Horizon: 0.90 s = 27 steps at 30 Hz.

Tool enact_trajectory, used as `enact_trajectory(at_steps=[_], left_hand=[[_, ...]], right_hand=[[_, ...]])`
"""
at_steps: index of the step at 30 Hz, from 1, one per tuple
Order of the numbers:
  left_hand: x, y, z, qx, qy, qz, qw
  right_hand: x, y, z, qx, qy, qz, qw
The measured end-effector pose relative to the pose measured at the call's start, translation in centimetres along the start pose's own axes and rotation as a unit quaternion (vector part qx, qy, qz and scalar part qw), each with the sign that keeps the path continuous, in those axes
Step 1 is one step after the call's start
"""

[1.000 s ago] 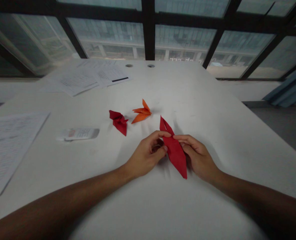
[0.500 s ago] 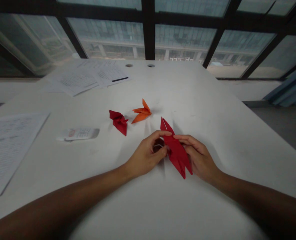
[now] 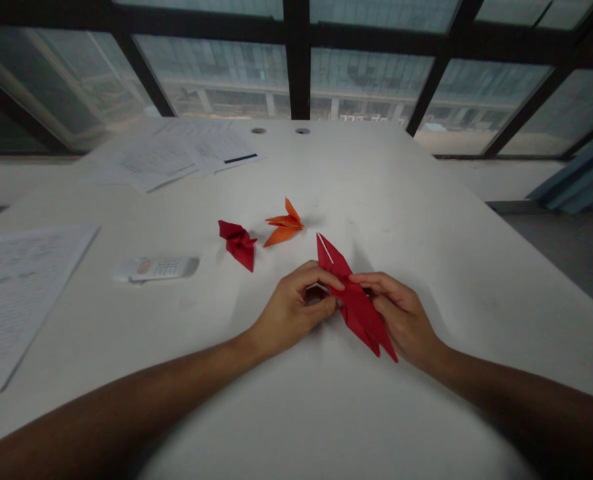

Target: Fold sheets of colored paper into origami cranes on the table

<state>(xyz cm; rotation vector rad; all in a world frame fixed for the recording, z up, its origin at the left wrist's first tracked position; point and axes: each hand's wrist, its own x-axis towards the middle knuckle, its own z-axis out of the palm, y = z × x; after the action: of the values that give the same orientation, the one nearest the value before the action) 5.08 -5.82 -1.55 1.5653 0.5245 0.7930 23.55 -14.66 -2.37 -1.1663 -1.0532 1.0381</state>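
A long red folded paper (image 3: 361,311) is held between my two hands above the white table, its narrow points facing the far left and near right. My left hand (image 3: 299,303) pinches its left edge between thumb and fingers. On the other side, my right hand (image 3: 401,310) grips the right edge, with fingertips on top and part of the hand hidden behind the paper. Farther off and to the left lie a smaller red folded paper piece (image 3: 239,245) and an orange folded one (image 3: 285,224), close together on the table.
A white object with printed markings (image 3: 159,267) lies left of the folded pieces. Printed sheets (image 3: 161,157) spread at the far left, and another sheet (image 3: 21,287) is at the left edge. Two round holes sit near the table's far edge (image 3: 351,124), before the windows.
The red paper has turned slightly, its far tip shifting left and its near tips moving right. Both hands still hold it, and my left forefinger now lies lower on it.
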Motion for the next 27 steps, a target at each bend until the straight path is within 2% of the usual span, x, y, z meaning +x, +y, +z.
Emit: enact_trajectory(at_steps=[3, 7, 12, 15, 19, 27], left_hand=[[0.07, -0.20, -0.08, 0.025, 0.014, 0.030, 0.999], [0.09, -0.28, 0.02, 0.026, 0.025, 0.032, 0.999], [0.14, -0.16, 0.15, 0.009, 0.017, 0.022, 1.000], [0.19, -0.06, 0.18, -0.010, 0.004, 0.032, 0.999], [0.21, -0.12, 0.10, 0.018, 0.000, 0.052, 0.999], [0.03, 0.23, -0.08, 0.018, -0.007, 0.011, 1.000]], right_hand=[[0.00, 0.29, -0.18, 0.021, 0.004, 0.027, 0.999], [-0.03, 0.36, -0.20, 0.009, 0.002, 0.022, 1.000], [-0.09, 0.30, -0.17, -0.018, 0.006, 0.011, 1.000], [0.06, 0.34, -0.41, 0.003, 0.005, 0.007, 1.000], [0.38, 0.46, -0.72, 0.028, -0.009, 0.018, 0.999], [0.19, 1.08, -0.96, 0.017, -0.021, 0.007, 1.000]])
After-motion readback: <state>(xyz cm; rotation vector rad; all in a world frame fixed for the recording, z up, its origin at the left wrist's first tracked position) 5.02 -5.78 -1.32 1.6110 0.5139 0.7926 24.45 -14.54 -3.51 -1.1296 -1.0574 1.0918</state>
